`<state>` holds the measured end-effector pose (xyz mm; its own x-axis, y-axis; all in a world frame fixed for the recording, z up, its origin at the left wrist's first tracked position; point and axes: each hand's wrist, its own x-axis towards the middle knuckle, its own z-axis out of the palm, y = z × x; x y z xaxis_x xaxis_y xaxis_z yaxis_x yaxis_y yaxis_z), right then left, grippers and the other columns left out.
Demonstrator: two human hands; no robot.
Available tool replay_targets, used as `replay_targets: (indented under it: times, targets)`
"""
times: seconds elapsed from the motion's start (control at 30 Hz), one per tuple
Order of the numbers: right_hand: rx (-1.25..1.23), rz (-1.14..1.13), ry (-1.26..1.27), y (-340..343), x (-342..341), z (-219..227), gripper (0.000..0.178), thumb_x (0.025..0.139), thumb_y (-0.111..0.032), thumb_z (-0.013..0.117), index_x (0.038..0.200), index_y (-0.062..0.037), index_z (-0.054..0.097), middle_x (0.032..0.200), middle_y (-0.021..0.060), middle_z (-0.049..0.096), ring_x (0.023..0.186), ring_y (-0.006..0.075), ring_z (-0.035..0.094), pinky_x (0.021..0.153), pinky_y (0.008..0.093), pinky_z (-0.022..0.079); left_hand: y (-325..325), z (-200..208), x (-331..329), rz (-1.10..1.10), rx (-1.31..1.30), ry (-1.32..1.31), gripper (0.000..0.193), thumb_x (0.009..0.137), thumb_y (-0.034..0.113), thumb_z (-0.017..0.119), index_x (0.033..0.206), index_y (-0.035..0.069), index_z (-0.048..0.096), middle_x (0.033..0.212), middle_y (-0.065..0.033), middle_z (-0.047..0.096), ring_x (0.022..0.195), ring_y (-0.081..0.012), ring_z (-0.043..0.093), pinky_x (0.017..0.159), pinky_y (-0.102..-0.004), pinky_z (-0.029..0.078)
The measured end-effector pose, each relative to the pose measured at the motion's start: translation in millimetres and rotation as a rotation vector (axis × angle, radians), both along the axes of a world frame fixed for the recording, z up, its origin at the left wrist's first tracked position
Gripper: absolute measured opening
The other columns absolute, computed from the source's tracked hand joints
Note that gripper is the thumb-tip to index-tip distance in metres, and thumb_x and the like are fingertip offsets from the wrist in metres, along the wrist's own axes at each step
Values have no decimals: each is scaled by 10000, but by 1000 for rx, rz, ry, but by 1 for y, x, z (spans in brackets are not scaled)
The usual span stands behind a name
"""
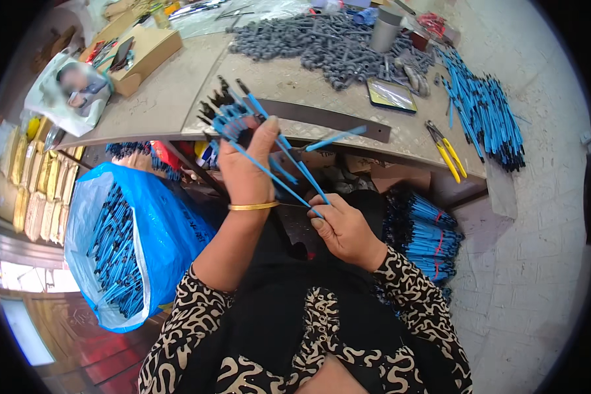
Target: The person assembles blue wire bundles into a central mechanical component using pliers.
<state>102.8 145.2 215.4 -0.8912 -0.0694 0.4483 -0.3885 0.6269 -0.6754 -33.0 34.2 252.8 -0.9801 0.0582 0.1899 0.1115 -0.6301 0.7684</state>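
A long, pale, worn-topped worktable [262, 73] is stretching across the scene from ten o'clock to two. At about nine o'clock, a big, glossy blue plastic sack [171, 213] is standing open beside the table, bulging with thin blue rods with black ends; dark printed characters are showing on its creased side, too slanted for me to make out. Toward twelve to one o'clock, a wide heap of small grey plastic parts [289, 49] is covering the tabletop. A loose pile of blue, black-tipped rods [489, 115] is spreading over the table's corner at two o'clock, while tied bundles of blue rods [433, 236] are lying below the tabletop, between three and four. An open brown cardboard carton [154, 56] is sitting at eleven o'clock.

Near the centre, toward ten, the person's left hand [248, 167] is closing around a fanned bunch of slim blue rods with black tips [232, 123], above the table's near edge. Toward four, the right hand [345, 230] is pinching narrowly, fingers gathered on the lower ends of two slender blue rods [305, 177] that are slanting down from that bunch. Yellow-handled metal pliers [445, 157] are lying between two and three o'clock.
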Motion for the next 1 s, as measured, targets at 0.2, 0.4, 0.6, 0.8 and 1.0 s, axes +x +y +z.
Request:
replay_targets:
  times: [0.2, 0.4, 0.6, 0.8, 1.0]
  targets:
    - [40, -116, 155, 11, -8, -11, 235, 867, -99, 523, 1089, -20, 522, 967, 152, 553, 801, 286, 583, 678, 321, 488, -12, -3, -7, 148, -163, 135, 172, 819, -6, 562, 983, 41, 546, 783, -40, 560, 611, -103, 516, 546, -220, 423]
    - [-396, -154, -144, 45, -3, -8, 310, 853, -90, 515, 1158, -31, 517, 1016, 143, 578, 866, 270, 594, 727, 338, 486, -9, -6, -14, -317, 59, -16, 149, 858, 35, 509, 1003, 41, 543, 750, -53, 545, 580, -123, 493, 540, -233, 413]
    - [551, -939, -144, 280, -2, -2, 319, 858, -184, 436, 1079, 8, 564, 1048, 200, 579, 951, 343, 558, 803, 399, 459, -24, -3, -21, -998, 291, -113, 138, 873, 87, 505, 985, 17, 543, 727, -97, 572, 617, -184, 535, 596, -277, 446]
    - [744, -1157, -381, 376, 25, -8, 255, 781, -96, 450, 989, 2, 559, 899, 211, 588, 851, 372, 565, 746, 462, 452, -16, -2, -11, -887, -101, -96, 153, 861, 87, 525, 985, 2, 552, 860, -186, 623, 781, -285, 612, 730, -371, 492]
    - [727, -1214, -333, 373, 24, -6, 279, 797, -118, 483, 1052, -18, 533, 813, 227, 575, 851, 394, 560, 747, 461, 453, -18, 3, -14, -963, -121, -156, 283, 850, 97, 543, 1110, -11, 530, 1026, -238, 598, 966, -343, 593, 866, -447, 459]
